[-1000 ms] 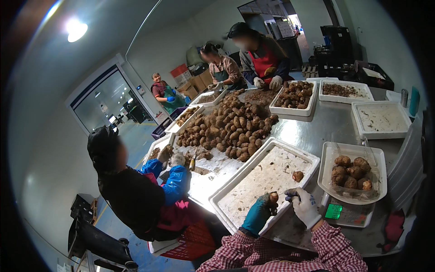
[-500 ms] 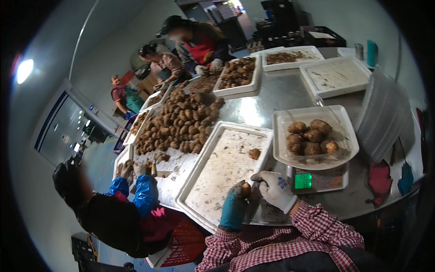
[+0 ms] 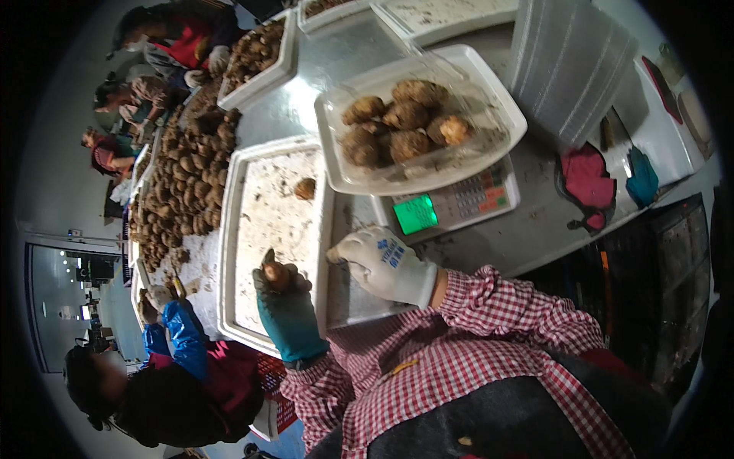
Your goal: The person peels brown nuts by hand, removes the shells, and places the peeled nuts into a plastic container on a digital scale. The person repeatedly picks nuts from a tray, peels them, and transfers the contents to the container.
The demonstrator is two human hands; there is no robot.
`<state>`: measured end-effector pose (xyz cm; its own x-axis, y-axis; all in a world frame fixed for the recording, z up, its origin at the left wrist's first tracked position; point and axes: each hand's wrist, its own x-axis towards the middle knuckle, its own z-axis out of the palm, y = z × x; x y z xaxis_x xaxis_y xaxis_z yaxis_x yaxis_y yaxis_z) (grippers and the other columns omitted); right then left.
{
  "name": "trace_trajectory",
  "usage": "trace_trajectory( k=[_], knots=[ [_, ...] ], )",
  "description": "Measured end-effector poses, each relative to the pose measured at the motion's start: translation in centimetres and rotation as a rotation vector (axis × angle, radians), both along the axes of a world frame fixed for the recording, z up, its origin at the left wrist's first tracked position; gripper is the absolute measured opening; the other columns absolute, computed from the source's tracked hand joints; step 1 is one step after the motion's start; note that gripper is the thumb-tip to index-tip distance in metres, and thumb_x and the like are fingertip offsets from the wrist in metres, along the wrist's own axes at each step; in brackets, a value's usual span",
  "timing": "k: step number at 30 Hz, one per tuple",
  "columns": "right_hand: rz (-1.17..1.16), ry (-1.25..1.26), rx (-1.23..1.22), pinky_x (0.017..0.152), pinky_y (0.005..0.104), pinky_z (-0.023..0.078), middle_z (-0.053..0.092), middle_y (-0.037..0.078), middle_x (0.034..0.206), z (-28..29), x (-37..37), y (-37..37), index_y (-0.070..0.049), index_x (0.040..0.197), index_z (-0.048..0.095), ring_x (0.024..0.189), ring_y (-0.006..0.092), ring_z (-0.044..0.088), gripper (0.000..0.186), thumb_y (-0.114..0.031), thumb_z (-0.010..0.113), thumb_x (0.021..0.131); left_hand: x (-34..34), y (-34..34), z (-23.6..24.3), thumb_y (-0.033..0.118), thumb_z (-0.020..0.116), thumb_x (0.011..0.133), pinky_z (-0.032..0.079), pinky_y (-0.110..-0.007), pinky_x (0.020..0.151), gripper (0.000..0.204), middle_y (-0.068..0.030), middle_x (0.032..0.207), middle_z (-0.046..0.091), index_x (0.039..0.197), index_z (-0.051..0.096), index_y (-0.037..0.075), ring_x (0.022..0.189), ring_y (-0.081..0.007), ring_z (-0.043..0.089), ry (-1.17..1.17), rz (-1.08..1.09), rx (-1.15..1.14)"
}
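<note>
My left hand point(image 3: 289, 317), in a teal work glove, is closed round a small brown taro point(image 3: 276, 275), whose pale end shows between the fingers. This hand is over the near part of a shallow white tray point(image 3: 264, 200). One loose taro point(image 3: 305, 188) lies inside that tray. To the right, my right hand point(image 3: 388, 264), in a white glove, is closed with fingertips pinched together; something small and yellowish is at the tips, too small to name. It is just in front of a scale point(image 3: 466, 200) with a lit green display. A clear-lined white tub point(image 3: 336, 164) of several taros point(image 3: 407, 115) rests on the scale.
A large heap of taros point(image 3: 187, 172) covers the table's left side, near a filled white tray point(image 3: 256, 57). Clear plastic trays point(image 3: 562, 73) stand stacked at right, near pink point(image 3: 587, 180) and teal point(image 3: 641, 177) cloth items. A co-worker point(image 3: 164, 375) works close by at left; others are beyond.
My head view has turned, so the scene shifts left and the tub looks nearer. My hands have moved apart; the left still holds the taro, now over the tray.
</note>
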<state>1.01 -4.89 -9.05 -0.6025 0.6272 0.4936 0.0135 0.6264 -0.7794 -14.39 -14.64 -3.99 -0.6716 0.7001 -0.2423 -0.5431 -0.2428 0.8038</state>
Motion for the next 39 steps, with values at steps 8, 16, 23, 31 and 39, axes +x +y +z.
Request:
trace_trajectory(
  k=[8, 16, 23, 31, 39],
  knots=[
    [0.021, -0.036, -0.085, 0.074, 0.0423, 0.05, 0.065, 0.016, 0.075, 0.1, 0.9, -0.7, -0.001, 0.103, 0.064, 0.073, 0.0343, 0.065, 0.023, -0.019, 0.062, 0.089, 1.3, 0.4, -2.3, 0.042, 0.051, 0.099, 0.046, -0.028, 0.07, 0.051, -0.006, 0.084, 0.062, 0.13, 0.053, 0.002, 0.076, -0.0162, 0.055, 0.046, -0.114, -0.08],
    [0.127, -0.161, -0.074, 0.076, 0.0442, 0.052, 0.066, 0.015, 0.081, 0.3, 0.1, -1.6, -0.003, 0.101, 0.062, 0.08, 0.0333, 0.066, 0.02, -0.019, 0.061, 0.088, 0.0, -0.2, -4.0, 0.027, 0.054, 0.1, 0.047, -0.03, 0.079, 0.034, -0.0063, 0.098, 0.064, 0.126, 0.058, 0.005, 0.084, -0.0166, 0.057, 0.022, -0.106, -0.119],
    [0.074, -0.095, 0.01, 0.073, 0.0438, 0.051, 0.064, 0.016, 0.09, -0.2, 0.1, -1.8, -0.003, 0.089, 0.061, 0.082, 0.0339, 0.064, 0.019, -0.022, 0.06, 0.089, 1.1, -0.1, -3.0, 0.015, 0.059, 0.096, 0.047, -0.033, 0.09, 0.026, -0.0083, 0.107, 0.065, 0.118, 0.062, 0.001, 0.097, -0.0186, 0.059, 0.079, -0.135, -0.12],
    [0.071, -0.022, -0.007, 0.069, 0.0404, 0.051, 0.063, 0.013, 0.083, 1.0, 2.2, -0.5, -0.002, 0.095, 0.064, 0.075, 0.0301, 0.063, 0.011, -0.006, 0.057, 0.087, 1.4, 0.9, -3.0, 0.016, 0.06, 0.095, 0.044, -0.028, 0.086, 0.032, -0.0063, 0.112, 0.065, 0.124, 0.058, 0.003, 0.099, -0.015, 0.059, 0.045, -0.204, -0.103],
    [0.326, 0.037, 0.187, 0.037, 0.0219, 0.044, 0.063, 0.002, 0.066, 7.8, 8.2, 6.4, 0.003, 0.108, 0.064, 0.044, 0.0088, 0.052, 0.025, -0.018, 0.054, 0.097, 1.8, 1.9, -2.8, 0.035, 0.05, 0.1, 0.045, -0.029, 0.068, 0.039, -0.0061, 0.091, 0.063, 0.124, 0.061, 0.006, 0.074, -0.0145, 0.055, -0.17, -0.168, -0.173]
  ],
)
